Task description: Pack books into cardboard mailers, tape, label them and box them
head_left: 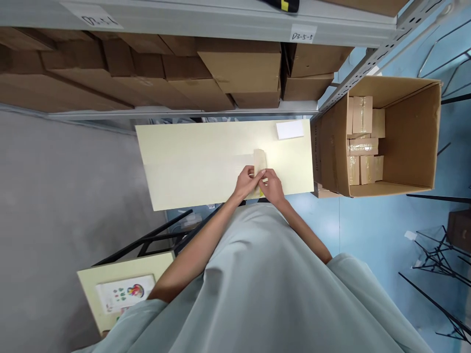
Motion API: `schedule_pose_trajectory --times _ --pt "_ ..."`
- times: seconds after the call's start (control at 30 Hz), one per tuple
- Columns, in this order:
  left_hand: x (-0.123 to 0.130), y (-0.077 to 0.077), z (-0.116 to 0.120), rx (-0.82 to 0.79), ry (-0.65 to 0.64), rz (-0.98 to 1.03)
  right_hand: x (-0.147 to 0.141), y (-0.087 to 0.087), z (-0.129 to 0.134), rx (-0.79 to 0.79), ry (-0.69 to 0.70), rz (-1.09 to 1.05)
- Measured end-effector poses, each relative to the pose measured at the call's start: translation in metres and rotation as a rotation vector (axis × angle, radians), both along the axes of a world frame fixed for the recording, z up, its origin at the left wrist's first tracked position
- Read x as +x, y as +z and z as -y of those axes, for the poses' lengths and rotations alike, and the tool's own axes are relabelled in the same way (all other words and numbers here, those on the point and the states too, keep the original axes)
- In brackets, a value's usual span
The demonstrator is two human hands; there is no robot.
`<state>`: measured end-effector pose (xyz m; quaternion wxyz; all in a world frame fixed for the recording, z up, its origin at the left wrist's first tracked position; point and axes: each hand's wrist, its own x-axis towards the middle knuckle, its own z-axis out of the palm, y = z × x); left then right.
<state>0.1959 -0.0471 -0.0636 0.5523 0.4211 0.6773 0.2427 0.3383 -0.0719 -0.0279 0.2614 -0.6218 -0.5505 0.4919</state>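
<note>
At the front edge of a pale cream tabletop (198, 162), my left hand (247, 182) and my right hand (271, 187) meet with bent fingers. Between them is a narrow, flat beige piece (259, 158), its far end reaching away from me over the tabletop. Its exact kind does not show. Fingers of both hands close on its near end and partly cover it. A small yellow spot (261, 192) shows just below the fingertips. Farther back on the right lies a white rectangular card or pad (290, 130).
Cardboard boxes (243, 68) fill a grey metal shelf (221, 18) above the table. On the right, an open carton (408, 137) contains several small taped boxes (362, 115). A side table (86, 279) at lower left bears a printed white packet (125, 292). Black metal frames (441, 260) stand at right.
</note>
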Motion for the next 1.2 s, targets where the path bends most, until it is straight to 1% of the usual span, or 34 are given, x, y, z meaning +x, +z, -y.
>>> schedule_pose_trajectory --times 0.07,0.13,0.2,0.27,0.33,0.4,0.5,0.63,0.77,0.83,0.9,0.97,1.03,1.2 --pt "-0.024 -0.006 0.002 -0.006 0.027 -0.121 -0.012 -0.006 0.002 -0.018 0.075 -0.054" --pt "-0.048 -0.016 0.004 -0.022 0.025 -0.23 -0.015 -0.018 0.001 -0.042 0.083 -0.046" --pt "-0.067 -0.028 0.006 -0.048 0.006 -0.282 -0.012 -0.033 -0.002 -0.093 0.004 0.062" --pt "-0.082 -0.04 0.006 -0.091 -0.009 -0.301 -0.007 -0.049 -0.008 -0.183 -0.089 0.203" --pt "-0.091 -0.05 0.005 -0.149 0.011 -0.33 -0.006 -0.064 -0.014 -0.297 -0.148 0.289" --pt "-0.097 -0.059 0.003 -0.191 0.066 -0.343 -0.009 -0.077 -0.02 -0.376 -0.178 0.315" --pt "-0.102 -0.068 -0.001 -0.202 0.117 -0.327 -0.018 -0.091 -0.026 -0.396 -0.219 0.348" --pt "-0.104 -0.074 -0.004 -0.211 0.11 -0.327 -0.027 -0.1 -0.03 -0.402 -0.29 0.345" --pt "-0.101 -0.073 -0.004 -0.207 0.116 -0.357 -0.027 -0.102 -0.028 -0.377 -0.362 0.254" --pt "-0.101 -0.069 0.0 -0.146 0.112 -0.422 -0.026 -0.1 -0.025 -0.376 -0.377 0.213" --pt "-0.102 -0.065 0.004 -0.051 0.058 -0.457 -0.026 -0.096 -0.023 -0.376 -0.368 0.203" --pt "-0.104 -0.063 0.009 0.008 -0.039 -0.384 -0.026 -0.09 -0.022 -0.366 -0.334 0.215" --pt "-0.107 -0.063 0.012 -0.007 -0.104 -0.261 -0.027 -0.083 -0.021 -0.35 -0.288 0.222" --pt "-0.106 -0.067 0.013 -0.137 -0.094 -0.029 -0.024 -0.056 -0.023 -0.286 -0.216 0.267"
